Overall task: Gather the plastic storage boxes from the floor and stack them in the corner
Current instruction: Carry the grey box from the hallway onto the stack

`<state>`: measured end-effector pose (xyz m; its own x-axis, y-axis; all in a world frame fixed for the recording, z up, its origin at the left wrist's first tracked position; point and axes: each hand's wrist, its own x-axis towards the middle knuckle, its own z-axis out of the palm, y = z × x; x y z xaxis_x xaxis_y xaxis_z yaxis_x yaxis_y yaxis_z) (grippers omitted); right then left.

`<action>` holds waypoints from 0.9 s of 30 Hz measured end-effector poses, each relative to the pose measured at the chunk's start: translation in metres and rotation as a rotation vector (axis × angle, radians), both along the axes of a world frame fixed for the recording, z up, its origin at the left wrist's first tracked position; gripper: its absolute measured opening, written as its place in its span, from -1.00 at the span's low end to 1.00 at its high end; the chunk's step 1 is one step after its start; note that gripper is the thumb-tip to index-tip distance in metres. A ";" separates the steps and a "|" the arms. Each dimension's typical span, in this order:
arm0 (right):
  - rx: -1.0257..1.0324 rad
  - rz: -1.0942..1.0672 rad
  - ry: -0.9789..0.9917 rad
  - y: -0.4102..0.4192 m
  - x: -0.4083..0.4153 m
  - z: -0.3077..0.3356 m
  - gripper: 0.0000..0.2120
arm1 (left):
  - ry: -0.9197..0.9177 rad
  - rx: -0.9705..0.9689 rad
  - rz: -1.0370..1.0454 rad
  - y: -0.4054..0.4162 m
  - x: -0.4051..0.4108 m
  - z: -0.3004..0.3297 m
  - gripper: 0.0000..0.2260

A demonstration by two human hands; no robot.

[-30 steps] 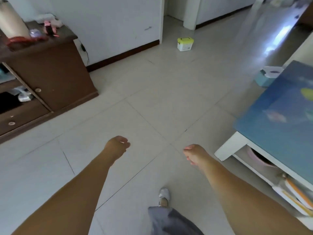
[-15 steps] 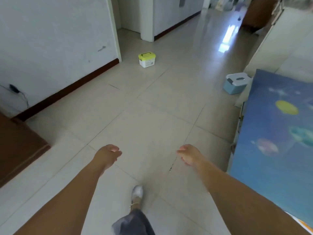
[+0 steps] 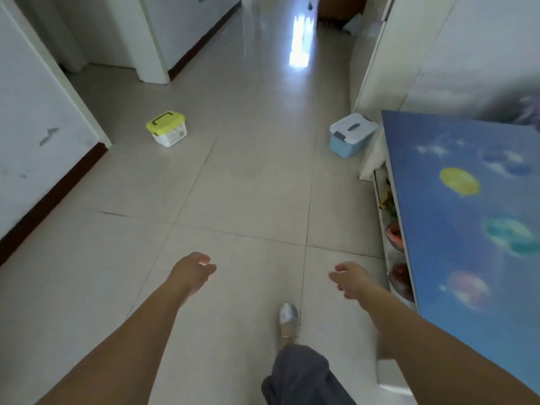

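Observation:
A small white storage box with a yellow-green lid [image 3: 167, 128] stands on the floor at the left, near a wall corner. A light blue box with a white lid [image 3: 351, 135] sits on the floor at the right, beside the blue table. My left hand [image 3: 193, 271] and my right hand [image 3: 352, 280] are stretched out low in front of me. Both are empty with loosely curled fingers, well short of either box.
A table with a blue planet-print top [image 3: 467, 217] runs along the right, with shelves of items under it. White walls with a dark baseboard [image 3: 49, 197] line the left. A tiled hallway [image 3: 277, 68] leads ahead. My foot [image 3: 287, 317] is on the floor.
The view has swung right and forward. The brown cabinet left the view, both boxes now appear closer, and my hands stayed out in front, empty.

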<state>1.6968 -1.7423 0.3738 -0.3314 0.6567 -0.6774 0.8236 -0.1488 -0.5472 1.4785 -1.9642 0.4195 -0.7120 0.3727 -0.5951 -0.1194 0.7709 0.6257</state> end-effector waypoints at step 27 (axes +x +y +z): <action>-0.113 -0.387 0.039 0.572 -0.406 -0.012 -0.56 | 0.024 -0.059 -0.409 0.669 -0.458 -0.003 -0.67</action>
